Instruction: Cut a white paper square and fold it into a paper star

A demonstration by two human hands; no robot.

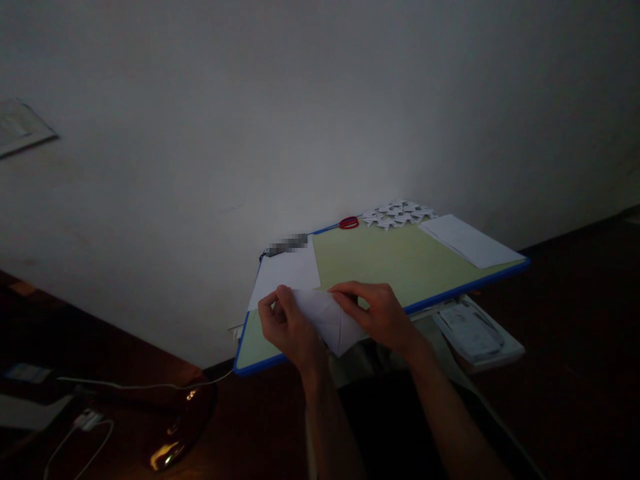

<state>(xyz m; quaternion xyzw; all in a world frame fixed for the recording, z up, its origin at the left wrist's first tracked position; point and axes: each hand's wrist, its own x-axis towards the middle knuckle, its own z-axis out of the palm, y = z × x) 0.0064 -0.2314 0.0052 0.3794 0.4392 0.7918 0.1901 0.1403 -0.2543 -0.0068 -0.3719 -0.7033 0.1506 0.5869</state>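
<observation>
My left hand [286, 327] and my right hand [376, 312] both pinch a folded white paper [330, 321] at the near edge of a small green table with a blue rim [470, 285]. The left hand's fingers curl around the paper's left corner. The right hand's fingers press along its upper right fold. The paper has several creases and hangs partly over the table's front edge. A plain white sheet [289, 272] lies flat just beyond my left hand.
Red-handled scissors [349, 223] and a pile of several folded white paper stars [399, 213] lie at the table's far edge by the wall. A stack of white sheets [470, 241] sits at the right. Cables [90, 427] run over the dark floor at the left.
</observation>
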